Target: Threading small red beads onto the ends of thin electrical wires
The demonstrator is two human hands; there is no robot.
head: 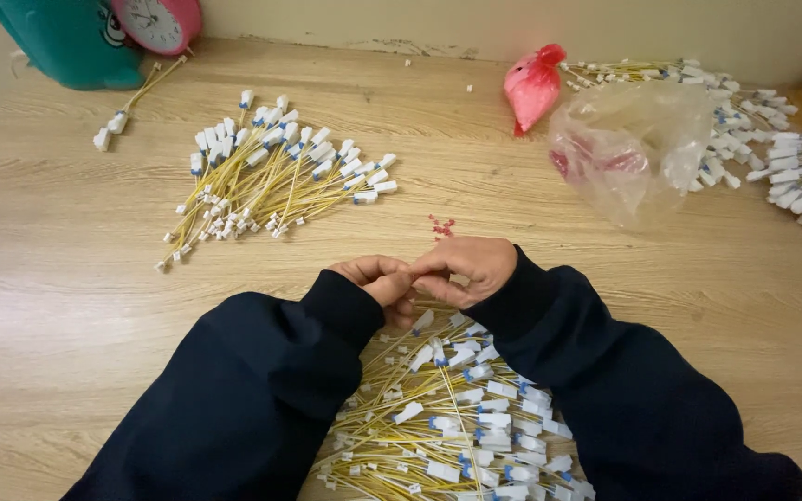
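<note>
**Q:** Hands, state and position?

**A:** I am holding both together at centre frame, just above the near pile [457, 417]. My left hand [375, 276] is curling inward, fingers bent. My right hand [468, 267] is meeting it, fingertips pressed against the left's. Both are pinching at the same spot between them. What sits in the pinch is too small and too hidden by the fingers to make out; I cannot tell whether it is a cable end. Both sleeves [262, 390] are dark and are covering my wrists.

**Q:** The cables?

**A:** The near pile is lying between my forearms at lower centre: thin yellow cables with white connectors and blue bands, fanned loosely, their top end reaching up under my hands. A second pile [271, 172] is lying at upper left, well apart from my hands, with the larger connectors pointing up and right. A small bundle [132, 102] is resting further up and left, beside the teal thing.

**Q:** Other items on the table [67, 278]?

**A:** Red bits [442, 225] are sitting just above my right hand. A clear bag [633, 148] is lying crumpled at upper right, something red showing faintly through it. A pink bag [533, 85] is lying just left of it. More cables [772, 148] are spreading along the right edge, behind and beside the clear bag. A pink clock [158, 22] and a teal thing [62, 42] are standing at the top left corner.
</note>
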